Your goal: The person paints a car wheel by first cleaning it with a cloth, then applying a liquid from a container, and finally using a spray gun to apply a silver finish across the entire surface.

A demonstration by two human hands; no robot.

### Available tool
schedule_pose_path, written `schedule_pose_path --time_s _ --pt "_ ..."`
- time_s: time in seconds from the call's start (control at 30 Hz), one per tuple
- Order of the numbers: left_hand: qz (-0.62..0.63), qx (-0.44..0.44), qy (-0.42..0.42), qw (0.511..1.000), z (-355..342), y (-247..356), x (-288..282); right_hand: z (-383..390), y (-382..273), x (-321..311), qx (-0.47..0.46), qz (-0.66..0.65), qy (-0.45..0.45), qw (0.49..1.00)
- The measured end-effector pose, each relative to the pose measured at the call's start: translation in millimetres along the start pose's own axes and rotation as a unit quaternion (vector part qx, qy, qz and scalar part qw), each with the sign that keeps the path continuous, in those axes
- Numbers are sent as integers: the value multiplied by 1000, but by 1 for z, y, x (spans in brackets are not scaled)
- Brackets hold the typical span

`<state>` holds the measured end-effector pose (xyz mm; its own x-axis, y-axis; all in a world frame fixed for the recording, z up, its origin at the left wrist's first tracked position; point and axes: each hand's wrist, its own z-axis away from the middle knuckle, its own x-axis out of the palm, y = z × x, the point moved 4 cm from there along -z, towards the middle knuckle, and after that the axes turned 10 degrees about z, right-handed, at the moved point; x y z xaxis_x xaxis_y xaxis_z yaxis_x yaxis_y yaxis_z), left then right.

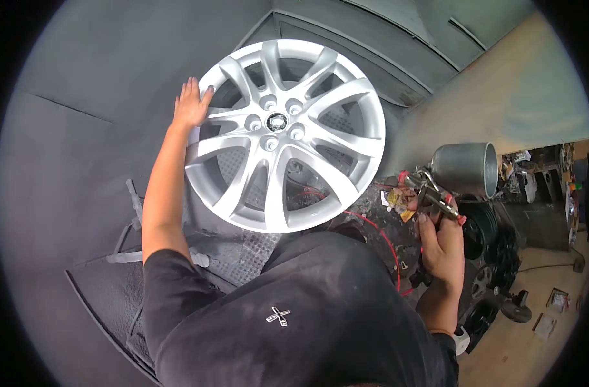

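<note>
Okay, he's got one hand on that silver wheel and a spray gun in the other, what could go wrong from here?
The left hand lies flat on the rim of the silver alloy wheel; if the finish is wet, it may smudge. The right hand holds the spray gun with its metal cup out to the side, so it could tip. The red hose loops near the body and might snag.

Wheel [284,132]: silver metal, smooth satin sheen, evenly coated spokes and rim.
Spray gun [436,197]: bare metal body, dull and paint-flecked, with red trim.
Cup [465,169]: grey metal, matt, lightly brushed.
Hose [378,232]: red, glossy, plastic or rubber.
Booth walls [94,116]: matt grey, dusty with overspray.
Stand [243,251]: rough, crusted grey, mesh-textured.
Shirt [294,316]: black cloth, matt, faintly dusted.
Floor [520,348]: brown and dull.
</note>
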<state>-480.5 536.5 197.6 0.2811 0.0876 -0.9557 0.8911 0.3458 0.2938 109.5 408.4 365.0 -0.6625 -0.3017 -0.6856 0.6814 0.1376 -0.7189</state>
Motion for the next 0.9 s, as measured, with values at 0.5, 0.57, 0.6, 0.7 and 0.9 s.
schedule_pose_path --time_s 0.5,0.57,0.6,0.7,0.9 --pt "74 313 -77 944 5 343 120 51 74 17 102 -1 25 994" --pt "101 428 -90 894 67 377 136 50 105 13 82 45 -7 996" --pt "53 499 -96 859 105 394 134 46 119 11 70 91 -29 993" --pt "-16 517 -332 789 239 427 94 37 157 3 31 97 -16 995" --pt "406 318 -620 591 442 420 170 42 267 36 -58 157 4 986"
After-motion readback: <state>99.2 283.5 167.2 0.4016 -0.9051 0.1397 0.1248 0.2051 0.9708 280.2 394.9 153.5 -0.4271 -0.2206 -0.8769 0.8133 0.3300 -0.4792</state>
